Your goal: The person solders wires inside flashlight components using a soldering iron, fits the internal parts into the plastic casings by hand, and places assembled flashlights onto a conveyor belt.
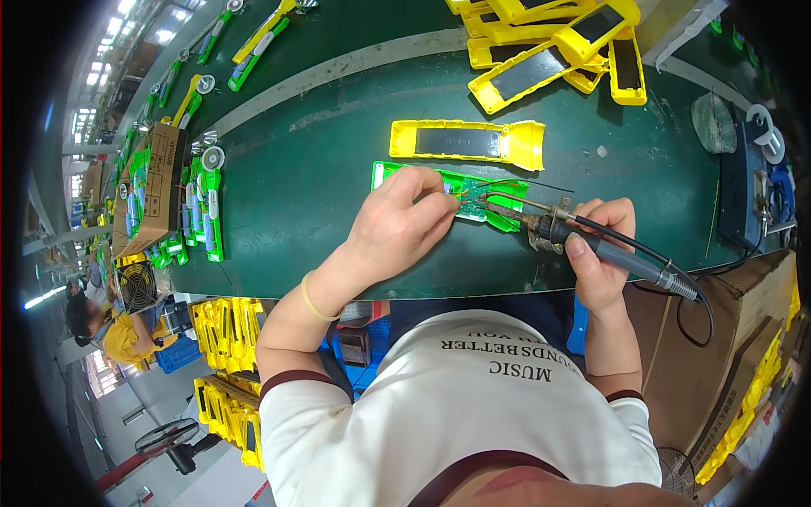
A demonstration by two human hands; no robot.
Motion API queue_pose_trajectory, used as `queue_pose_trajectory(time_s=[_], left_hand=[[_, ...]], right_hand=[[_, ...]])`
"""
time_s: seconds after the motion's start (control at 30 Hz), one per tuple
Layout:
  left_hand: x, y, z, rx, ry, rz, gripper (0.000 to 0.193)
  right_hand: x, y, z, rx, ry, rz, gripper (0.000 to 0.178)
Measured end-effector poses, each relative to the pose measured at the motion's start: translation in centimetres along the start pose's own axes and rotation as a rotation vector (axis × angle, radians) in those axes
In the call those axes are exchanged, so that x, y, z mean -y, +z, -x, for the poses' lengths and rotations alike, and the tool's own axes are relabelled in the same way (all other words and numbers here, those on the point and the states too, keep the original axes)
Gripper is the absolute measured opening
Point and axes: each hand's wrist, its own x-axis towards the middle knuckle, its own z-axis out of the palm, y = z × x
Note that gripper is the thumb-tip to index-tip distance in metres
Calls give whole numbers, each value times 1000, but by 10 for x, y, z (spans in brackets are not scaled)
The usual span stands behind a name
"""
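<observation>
- At twelve o'clock from the white shirt [473, 389], the green casing [503, 221] is being worked; its circuit board [473, 203] is being risked by lingering heat
- At nine, the left hand [403, 221] is being pinched together, contents hidden; burns are being risked by slips
- At four, the soldering iron [623, 258] is being gripped by the right hand [601, 283]

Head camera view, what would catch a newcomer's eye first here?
Probably the pile of yellow casings at upper right, bright against the green tabletop. Next, right of center, the soldering iron in the right hand, its tip end at the circuit board inside the green casing. The left hand is at that casing too.
</observation>
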Motion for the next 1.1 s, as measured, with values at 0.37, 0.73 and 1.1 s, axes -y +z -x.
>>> queue_pose_trajectory(time_s=[0.37,0.73,1.1], left_hand=[[1,0,3,-18,32,-1,18],[7,2,-5,-34,55,65,15],[5,-13,-25,245,118,17,17]], right_hand=[[1,2,-1,35,-14,73,28],[-6,-2,16,-248,-1,-158,28],[-13,-5,24,-174,49,-95,27]])
